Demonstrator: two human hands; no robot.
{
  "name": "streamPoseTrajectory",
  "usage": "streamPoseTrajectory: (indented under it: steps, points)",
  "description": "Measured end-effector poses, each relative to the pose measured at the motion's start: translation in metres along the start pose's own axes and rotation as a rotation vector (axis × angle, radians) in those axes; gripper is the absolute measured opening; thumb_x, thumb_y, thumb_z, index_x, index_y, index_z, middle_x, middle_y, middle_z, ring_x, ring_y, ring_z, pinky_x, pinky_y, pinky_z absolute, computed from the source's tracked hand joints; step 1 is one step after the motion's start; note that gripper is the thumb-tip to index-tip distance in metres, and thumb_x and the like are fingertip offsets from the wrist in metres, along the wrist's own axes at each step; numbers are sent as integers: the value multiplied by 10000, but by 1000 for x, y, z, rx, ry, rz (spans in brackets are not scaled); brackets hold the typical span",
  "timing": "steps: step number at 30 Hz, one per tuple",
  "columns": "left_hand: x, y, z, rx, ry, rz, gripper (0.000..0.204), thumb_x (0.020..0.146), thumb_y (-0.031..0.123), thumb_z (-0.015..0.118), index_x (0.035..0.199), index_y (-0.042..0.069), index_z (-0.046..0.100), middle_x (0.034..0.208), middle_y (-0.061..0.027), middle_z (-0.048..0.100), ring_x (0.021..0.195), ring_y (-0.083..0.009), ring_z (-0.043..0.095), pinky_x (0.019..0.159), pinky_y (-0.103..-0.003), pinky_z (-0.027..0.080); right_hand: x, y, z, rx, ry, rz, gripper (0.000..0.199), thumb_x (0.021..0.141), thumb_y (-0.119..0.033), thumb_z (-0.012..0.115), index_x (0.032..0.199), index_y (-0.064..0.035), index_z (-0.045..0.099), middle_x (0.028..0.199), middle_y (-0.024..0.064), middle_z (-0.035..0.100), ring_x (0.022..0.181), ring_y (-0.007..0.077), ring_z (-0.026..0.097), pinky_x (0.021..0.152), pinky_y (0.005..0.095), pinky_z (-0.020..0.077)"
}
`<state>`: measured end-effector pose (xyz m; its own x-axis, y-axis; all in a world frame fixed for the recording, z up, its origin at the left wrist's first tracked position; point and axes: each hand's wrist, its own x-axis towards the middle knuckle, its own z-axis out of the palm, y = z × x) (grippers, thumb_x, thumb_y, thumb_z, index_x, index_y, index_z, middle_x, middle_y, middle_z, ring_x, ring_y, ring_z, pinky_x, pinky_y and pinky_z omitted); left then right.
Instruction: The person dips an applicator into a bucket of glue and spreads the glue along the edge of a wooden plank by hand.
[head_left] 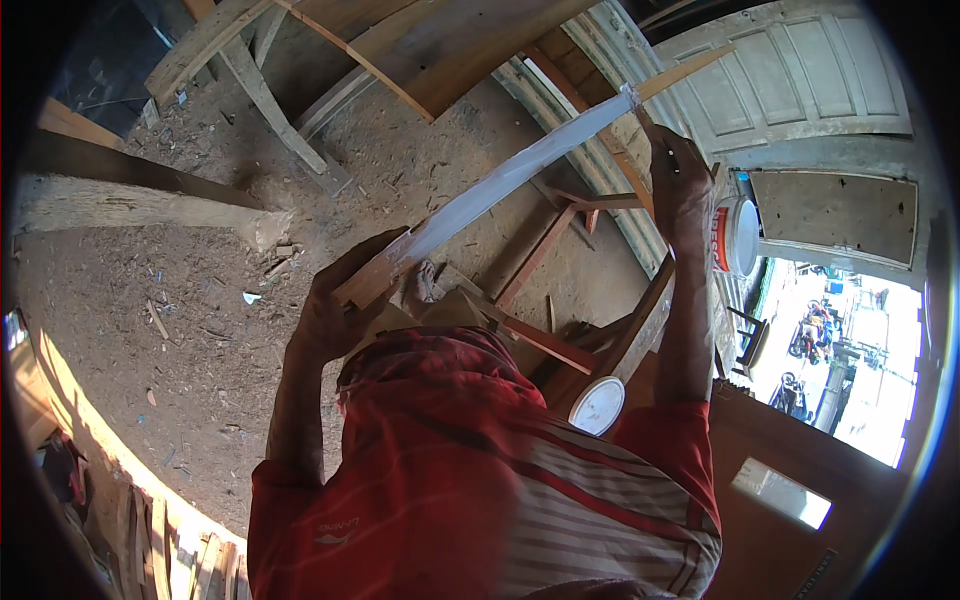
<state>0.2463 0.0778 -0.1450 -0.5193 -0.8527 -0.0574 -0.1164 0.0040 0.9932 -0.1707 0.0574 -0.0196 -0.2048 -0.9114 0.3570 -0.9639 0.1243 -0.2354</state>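
A long wooden board [525, 172] slants up across the view from my left hand. Its middle stretch has a wet-looking pale grey-white coat, and bare wood shows at both ends. My left hand [345, 295] is closed around the near bare end. Closed on a slim brown handle, my right hand [682, 180] is near the far edge of the coat. The handle looks like that of a paintbrush [636, 104], its whitish tip against the board. The fingers partly hide it.
A white bucket [738, 236] stands beside my right forearm, and a round white lid [598, 405] lies below it. Wooden frame pieces [540, 255] cross the floor ahead. A thick timber [150, 205] is at left. Panelled doors [790, 75] lean at the far right.
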Motion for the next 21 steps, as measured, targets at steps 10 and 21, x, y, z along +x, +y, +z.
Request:
streamPoseTrajectory:
  steps: [10, 21]
  points:
    - [0, -1, 0, -31, 2, -33, 568, 922, -11, 706, 1472, 23, 568, 1389, -191, 671, 1292, -295, 656, 1070, -429, 538, 12, 21, 1, -28, 10, -19, 230, 1026, -107, 657, 1220, -12, 737, 962, 159, 744, 777, 214, 712, 698, 360, 551]
    - [0, 3, -3, 8, 7, 5, 557, 917, -17, 692, 1460, 6, 571, 1353, -196, 686, 1248, -299, 680, 1045, -424, 546, -26, -43, -9, 153, -81, -99, 229, 1005, -65, 640, 1219, -51, 717, 1022, 178, 737, 906, 338, 744, 787, 415, 570]
